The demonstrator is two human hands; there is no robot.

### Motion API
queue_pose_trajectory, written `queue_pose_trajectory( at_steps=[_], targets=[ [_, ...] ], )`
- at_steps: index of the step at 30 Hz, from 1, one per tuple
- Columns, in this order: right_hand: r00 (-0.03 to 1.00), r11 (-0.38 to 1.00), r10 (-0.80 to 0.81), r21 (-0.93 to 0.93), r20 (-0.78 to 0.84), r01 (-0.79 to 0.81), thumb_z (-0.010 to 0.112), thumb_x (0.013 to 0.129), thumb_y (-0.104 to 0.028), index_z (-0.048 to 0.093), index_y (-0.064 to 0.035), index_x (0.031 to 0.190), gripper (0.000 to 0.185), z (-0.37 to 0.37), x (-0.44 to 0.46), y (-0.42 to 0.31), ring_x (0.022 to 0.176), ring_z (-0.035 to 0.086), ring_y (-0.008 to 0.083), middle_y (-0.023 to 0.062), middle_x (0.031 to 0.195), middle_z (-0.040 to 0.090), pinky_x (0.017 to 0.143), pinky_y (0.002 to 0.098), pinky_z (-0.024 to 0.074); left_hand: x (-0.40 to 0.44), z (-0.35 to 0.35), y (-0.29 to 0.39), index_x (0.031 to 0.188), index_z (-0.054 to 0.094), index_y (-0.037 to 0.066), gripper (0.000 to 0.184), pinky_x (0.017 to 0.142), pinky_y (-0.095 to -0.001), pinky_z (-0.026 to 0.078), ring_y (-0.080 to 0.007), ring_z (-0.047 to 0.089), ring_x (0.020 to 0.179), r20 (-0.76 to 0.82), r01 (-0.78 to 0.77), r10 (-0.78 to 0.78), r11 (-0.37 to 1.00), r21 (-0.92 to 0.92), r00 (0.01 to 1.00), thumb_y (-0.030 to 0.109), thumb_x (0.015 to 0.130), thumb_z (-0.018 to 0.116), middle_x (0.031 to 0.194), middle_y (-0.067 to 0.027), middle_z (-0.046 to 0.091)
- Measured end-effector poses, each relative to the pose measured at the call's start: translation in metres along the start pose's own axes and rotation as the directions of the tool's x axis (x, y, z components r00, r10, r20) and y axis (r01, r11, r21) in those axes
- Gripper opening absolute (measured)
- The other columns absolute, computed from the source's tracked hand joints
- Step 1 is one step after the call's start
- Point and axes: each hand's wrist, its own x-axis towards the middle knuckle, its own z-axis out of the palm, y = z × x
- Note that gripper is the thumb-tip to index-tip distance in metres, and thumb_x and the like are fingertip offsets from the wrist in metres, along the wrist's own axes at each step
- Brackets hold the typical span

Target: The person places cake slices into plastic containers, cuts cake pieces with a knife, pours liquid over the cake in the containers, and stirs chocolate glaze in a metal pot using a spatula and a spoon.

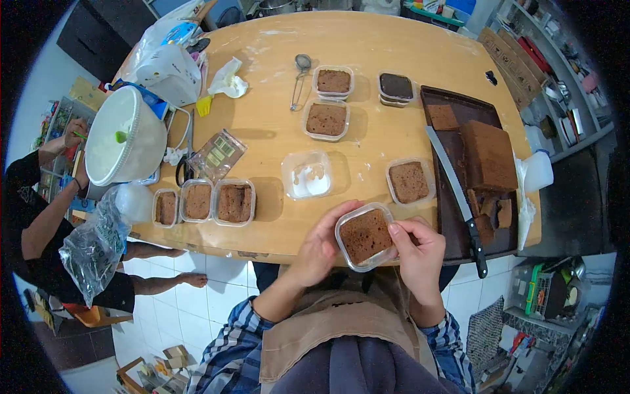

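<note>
Near the table's front edge, my left hand (319,244) holds a clear plastic container (350,258) by its left side. A square of brown cake (365,236) fills it. My right hand (418,248) grips the container's right rim, thumb and fingers pinched at the cake's edge. Just beyond lies a container with white cream (308,176) inside. To the right of that stands another cake-filled container (409,182). A dark baking tray (453,226) carries a large block of cake (489,156), smaller cut pieces (443,117) and a serrated knife (449,172) lying along its left side.
Three cake-filled containers (198,201) line the left front, beside scissors (184,169). Stacked containers (327,120) and a small strainer (302,64) sit farther back. At left, a person in black (39,217) stands by a large white bowl (147,144) and a mixer (172,75).
</note>
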Motion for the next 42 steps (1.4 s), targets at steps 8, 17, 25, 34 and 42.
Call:
queue_pose_trajectory(
  at_steps=[8,17,25,34,42],
  targets=[
    [0.962,0.949,-0.269,-0.158,0.038,0.272,0.061,0.079,0.0,0.067,-0.0003,0.097,0.018,0.0,-0.016,-0.021,0.08,0.059,0.0203,0.0146,0.097,0.057,0.064,0.0278,0.048,-0.006,-0.001,-0.013,0.129,0.037,0.007,0.073,0.096,-0.0434,0.043,-0.0248,0.049,0.116,-0.08,0.103,-0.161,0.868,-0.486,0.984,0.064,0.084,0.045,0.126,-0.0123,0.048],
    [0.685,0.536,-0.586,-0.427,0.433,0.728,0.059,0.066,0.001,0.069,-0.0184,0.101,0.041,-0.012,-0.013,-0.015,0.107,0.048,0.0326,0.016,0.119,0.051,0.093,0.0417,0.0317,-0.006,-0.005,-0.003,0.122,0.044,0.006,0.063,0.092,-0.0411,0.046,-0.0235,0.055,0.108,-0.083,0.145,-0.212,0.858,-0.492,0.974,0.06,0.09,0.037,0.118,-0.0123,0.054],
    [0.645,0.495,-0.606,-0.415,0.465,0.764,0.059,0.064,0.004,0.069,-0.0152,0.097,0.039,-0.009,-0.018,-0.011,0.104,0.048,0.0328,0.0135,0.117,0.054,0.089,0.0432,0.0376,-0.006,-0.011,-0.003,0.117,0.05,0.005,0.05,0.086,-0.0393,0.05,-0.0236,0.06,0.101,-0.009,0.213,-0.276,0.763,-0.61,0.961,0.048,0.094,0.039,0.112,-0.0138,0.059],
    [0.559,0.384,-0.652,-0.413,0.513,0.826,0.057,0.058,0.008,0.07,-0.0165,0.091,0.044,-0.005,-0.022,-0.012,0.102,0.046,0.0304,0.0115,0.113,0.056,0.088,0.0457,0.0388,-0.005,-0.016,-0.009,0.123,0.048,0.002,0.067,0.09,-0.0447,0.048,-0.0312,0.058,0.106,0.035,0.355,-0.384,0.811,-0.465,0.923,0.059,0.09,0.032,0.117,-0.0198,0.056],
    [0.572,0.439,-0.613,-0.366,0.546,0.82,0.058,0.064,0.001,0.069,-0.0214,0.099,0.043,-0.006,-0.023,-0.014,0.104,0.044,0.0284,0.0085,0.119,0.054,0.092,0.0494,0.0341,-0.006,-0.017,-0.003,0.12,0.052,0.003,0.067,0.089,-0.0461,0.047,-0.0332,0.058,0.104,0.088,0.466,-0.482,0.76,-0.453,0.872,0.059,0.091,0.03,0.117,-0.0185,0.057]
  ],
)
